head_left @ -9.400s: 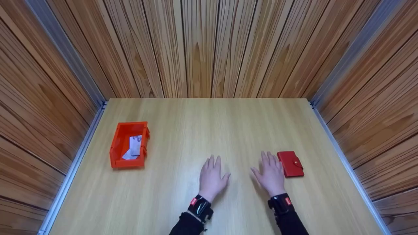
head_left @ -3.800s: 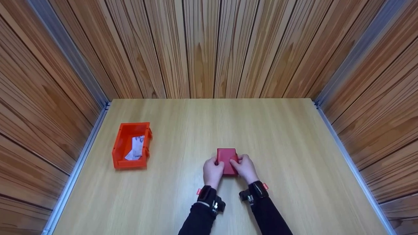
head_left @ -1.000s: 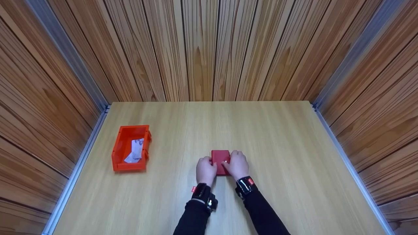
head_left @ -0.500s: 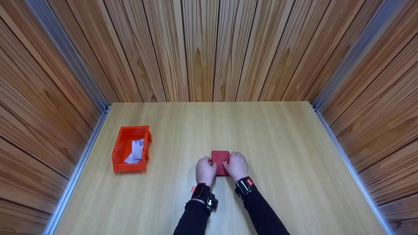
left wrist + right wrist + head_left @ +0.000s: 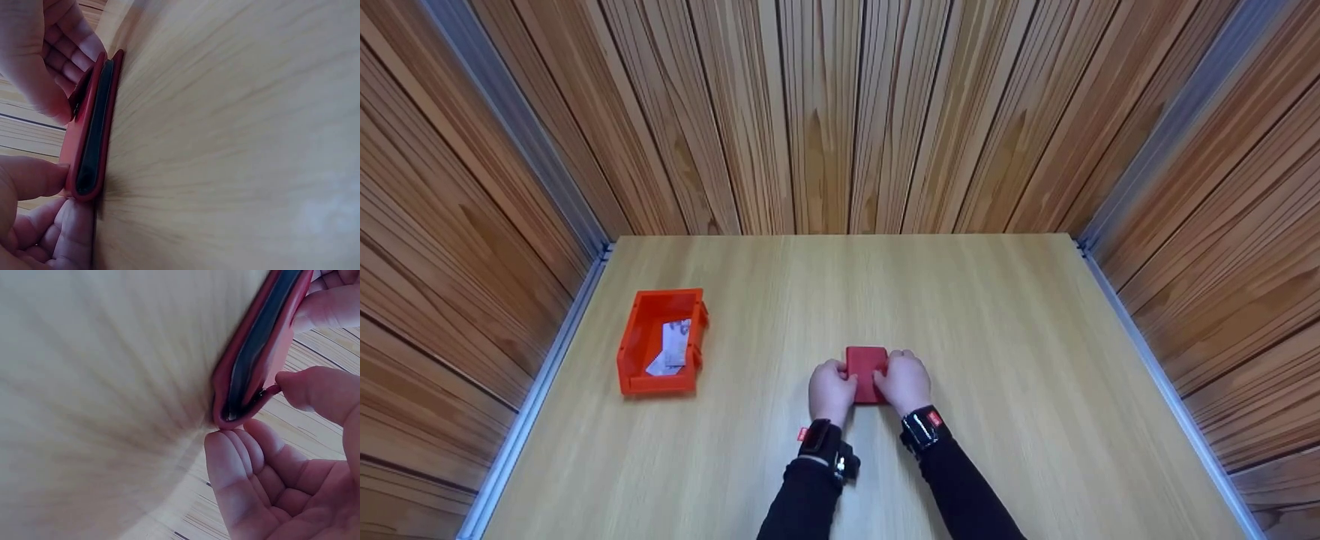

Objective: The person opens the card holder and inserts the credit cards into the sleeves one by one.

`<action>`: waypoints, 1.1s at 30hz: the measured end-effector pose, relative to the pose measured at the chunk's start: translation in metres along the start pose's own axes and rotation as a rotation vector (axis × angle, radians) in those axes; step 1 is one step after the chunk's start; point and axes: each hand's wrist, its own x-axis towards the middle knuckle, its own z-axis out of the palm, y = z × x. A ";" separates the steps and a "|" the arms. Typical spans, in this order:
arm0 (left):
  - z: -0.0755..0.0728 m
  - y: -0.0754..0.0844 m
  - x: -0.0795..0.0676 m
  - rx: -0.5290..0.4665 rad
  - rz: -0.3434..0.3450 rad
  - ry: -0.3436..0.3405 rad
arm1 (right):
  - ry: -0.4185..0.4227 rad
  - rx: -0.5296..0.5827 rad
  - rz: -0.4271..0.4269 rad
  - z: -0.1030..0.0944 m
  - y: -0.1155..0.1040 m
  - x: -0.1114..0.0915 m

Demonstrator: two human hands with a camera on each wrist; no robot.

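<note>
A small red card wallet (image 5: 867, 375) with a snap strap lies in front of the person in the head view, between both hands. My left hand (image 5: 832, 391) pinches its folded spine side, thumb on the cover and fingers against the edge, as the left wrist view shows. On the opposite side my right hand (image 5: 905, 381) grips the strap (image 5: 256, 408), thumb on its end and fingertips at the wallet's edge. The strap arches from the edge over the cover, with a gap beneath it in the right wrist view. Dark inner leaves (image 5: 95, 129) show between the covers.
An orange-red bin (image 5: 658, 384) stands at the left of the wooden table (image 5: 997, 300), with pale printed papers (image 5: 675, 343) inside. Wood-panelled walls (image 5: 825, 112) with metal corner rails enclose the table at the back and sides.
Both hands were open earlier, with the wallet lying at the right. It was then brought to the middle in both hands. Over the last second the right thumb has shifted only slightly.
</note>
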 end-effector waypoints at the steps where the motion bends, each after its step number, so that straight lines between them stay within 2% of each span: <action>1: 0.000 0.000 0.000 -0.001 -0.002 -0.001 | 0.002 0.003 -0.002 0.000 0.000 0.000; 12: 0.000 -0.003 0.001 -0.011 -0.016 -0.024 | 0.075 -0.005 -0.065 0.001 0.000 -0.002; 23: 0.000 -0.002 0.002 -0.029 -0.039 -0.035 | 0.109 -0.035 -0.099 0.002 0.000 -0.002; 33: -0.001 -0.001 0.003 -0.033 -0.047 -0.041 | 0.137 0.009 -0.111 0.004 0.003 -0.001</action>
